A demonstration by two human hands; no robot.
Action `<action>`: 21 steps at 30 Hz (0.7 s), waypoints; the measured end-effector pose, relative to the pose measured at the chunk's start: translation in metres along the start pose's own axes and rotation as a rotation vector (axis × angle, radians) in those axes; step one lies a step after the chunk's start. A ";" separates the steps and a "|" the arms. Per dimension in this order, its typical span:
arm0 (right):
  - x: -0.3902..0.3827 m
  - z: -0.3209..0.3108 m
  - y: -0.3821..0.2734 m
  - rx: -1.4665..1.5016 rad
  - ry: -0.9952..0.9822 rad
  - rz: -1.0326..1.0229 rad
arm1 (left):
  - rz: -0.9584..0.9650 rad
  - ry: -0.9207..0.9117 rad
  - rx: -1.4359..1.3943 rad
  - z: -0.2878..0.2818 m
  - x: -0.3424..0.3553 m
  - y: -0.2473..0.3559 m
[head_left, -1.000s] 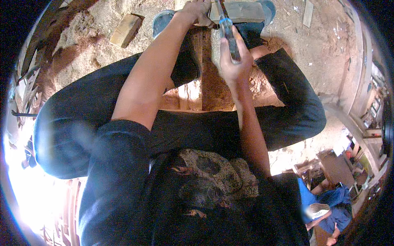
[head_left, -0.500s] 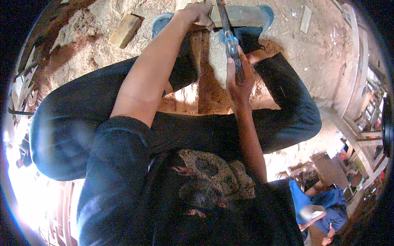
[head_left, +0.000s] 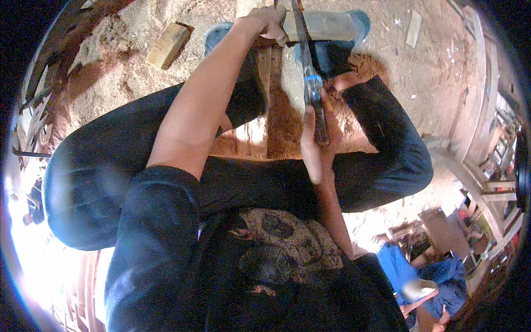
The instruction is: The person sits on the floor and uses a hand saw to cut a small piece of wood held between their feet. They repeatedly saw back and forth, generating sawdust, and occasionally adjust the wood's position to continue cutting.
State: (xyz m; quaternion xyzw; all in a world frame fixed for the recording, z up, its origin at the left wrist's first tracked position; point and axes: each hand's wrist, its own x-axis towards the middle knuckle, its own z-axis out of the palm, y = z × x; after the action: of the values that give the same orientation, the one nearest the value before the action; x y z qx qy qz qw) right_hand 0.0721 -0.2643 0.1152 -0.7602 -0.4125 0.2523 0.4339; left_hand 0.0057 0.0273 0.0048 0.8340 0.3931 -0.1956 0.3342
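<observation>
Dusty ground [head_left: 412, 74] below; right hand [head_left: 318, 159] holds blue-ringed tool [head_left: 313, 81]

A dark printed T-shirt [head_left: 260, 271] tops dark trousers [head_left: 381, 171].

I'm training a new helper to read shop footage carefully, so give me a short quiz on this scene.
1. Which hand holds the long tool?

2. True or false: the left hand is apart from the wooden block on the ground at the upper left.

3. The band on the tool's handle is:
A) red
B) blue
C) yellow

Key: 1. The right hand. 2. True. 3. B.
</observation>
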 end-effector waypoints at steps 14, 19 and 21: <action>0.046 0.028 -0.022 -0.121 -0.014 -0.022 | 0.006 0.117 0.008 0.014 0.000 -0.003; 0.043 0.025 -0.024 -0.101 -0.083 -0.026 | 0.018 0.163 0.093 0.028 -0.001 -0.006; 0.000 -0.002 -0.014 -0.074 -0.137 0.013 | 0.038 0.161 0.130 0.016 0.000 0.000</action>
State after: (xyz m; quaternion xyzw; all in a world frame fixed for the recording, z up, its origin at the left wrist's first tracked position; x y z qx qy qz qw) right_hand 0.0676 -0.2609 0.1284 -0.7593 -0.4452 0.2911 0.3748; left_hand 0.0045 0.0160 -0.0066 0.8742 0.3892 -0.1469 0.2503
